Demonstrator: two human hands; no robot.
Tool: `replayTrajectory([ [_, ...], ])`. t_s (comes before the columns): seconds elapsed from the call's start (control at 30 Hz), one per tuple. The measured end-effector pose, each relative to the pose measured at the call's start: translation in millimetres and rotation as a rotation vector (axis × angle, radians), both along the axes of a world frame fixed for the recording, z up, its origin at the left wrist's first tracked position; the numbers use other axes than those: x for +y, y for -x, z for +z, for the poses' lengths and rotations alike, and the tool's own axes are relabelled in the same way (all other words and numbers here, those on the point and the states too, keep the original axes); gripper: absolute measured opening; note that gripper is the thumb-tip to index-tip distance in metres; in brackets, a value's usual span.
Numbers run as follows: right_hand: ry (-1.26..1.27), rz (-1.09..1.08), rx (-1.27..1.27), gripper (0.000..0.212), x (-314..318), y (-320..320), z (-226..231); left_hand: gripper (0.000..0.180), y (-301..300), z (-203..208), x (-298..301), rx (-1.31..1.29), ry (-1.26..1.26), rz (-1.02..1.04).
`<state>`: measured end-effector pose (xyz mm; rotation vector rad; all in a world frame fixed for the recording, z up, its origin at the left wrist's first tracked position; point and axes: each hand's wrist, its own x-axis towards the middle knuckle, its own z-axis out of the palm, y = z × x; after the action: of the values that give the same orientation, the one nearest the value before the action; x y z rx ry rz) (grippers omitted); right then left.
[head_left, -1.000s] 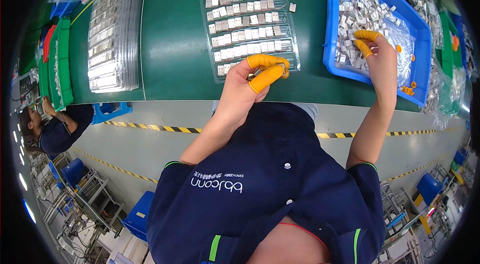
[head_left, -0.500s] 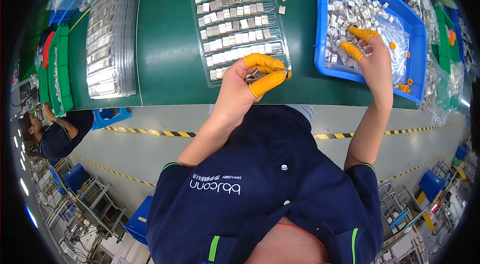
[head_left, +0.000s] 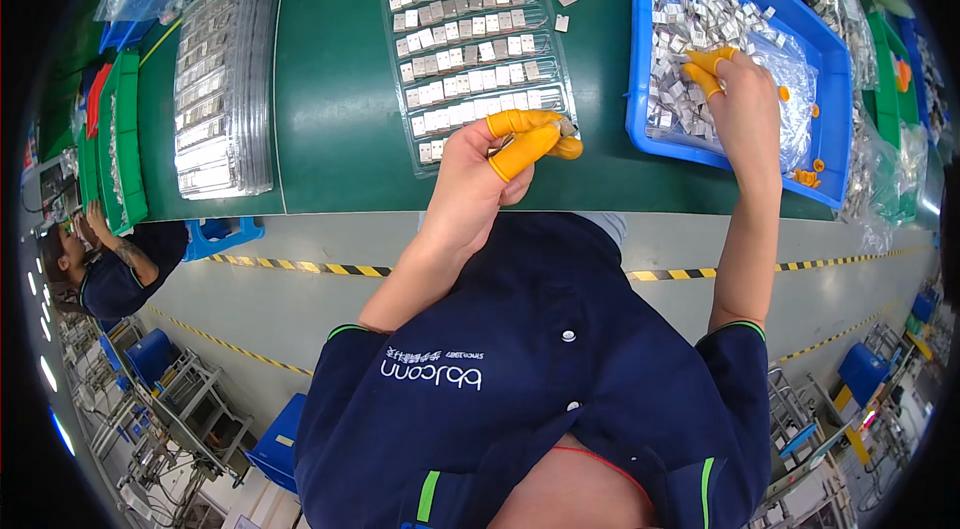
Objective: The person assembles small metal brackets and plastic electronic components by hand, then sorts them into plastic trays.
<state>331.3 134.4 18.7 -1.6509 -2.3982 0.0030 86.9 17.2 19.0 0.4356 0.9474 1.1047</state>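
Observation:
My left hand, with yellow finger cots on its fingertips, pinches a small silvery USB plug over the near right corner of a clear plastic tray. Rows of USB plugs fill that tray. Reaching into a blue bin, my right hand has its cotted thumb and finger closed together among a heap of loose USB plugs. Whatever lies between those fingertips is too small to make out.
Two loose USB plugs lie between tray and bin. A stack of filled clear trays stands on the left of the green table. Orange finger cots lie in the bin. Another person works at far left beside green bins.
My right hand has drawn its spread fingers together over the heap. My left fingers have shifted slightly left, and the plug at their tips shows more.

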Motion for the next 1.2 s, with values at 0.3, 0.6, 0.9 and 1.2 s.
replayTrajectory([
  [0.3, 0.420, 0.036, 0.863, 0.013, -55.6, 29.1, 31.4, 0.024, -8.9, 3.1, 1.8, 0.155, -0.015, 0.029],
  [0.6, 0.875, 0.061, 1.245, 0.014, -83.0, 45.8, 27.8, 0.023, -18.0, 1.7, -1.8, 0.362, -0.222, 0.047],
  [0.9, 0.481, 0.343, 0.783, 0.013, -80.3, 45.9, 32.7, 0.022, -13.8, -0.4, -3.2, 0.506, -0.275, 0.021],
  [1.2, 0.428, 0.389, 0.774, 0.014, -77.8, 45.2, 35.6, 0.025, -9.5, 4.0, -0.8, 0.516, -0.298, -0.050],
])
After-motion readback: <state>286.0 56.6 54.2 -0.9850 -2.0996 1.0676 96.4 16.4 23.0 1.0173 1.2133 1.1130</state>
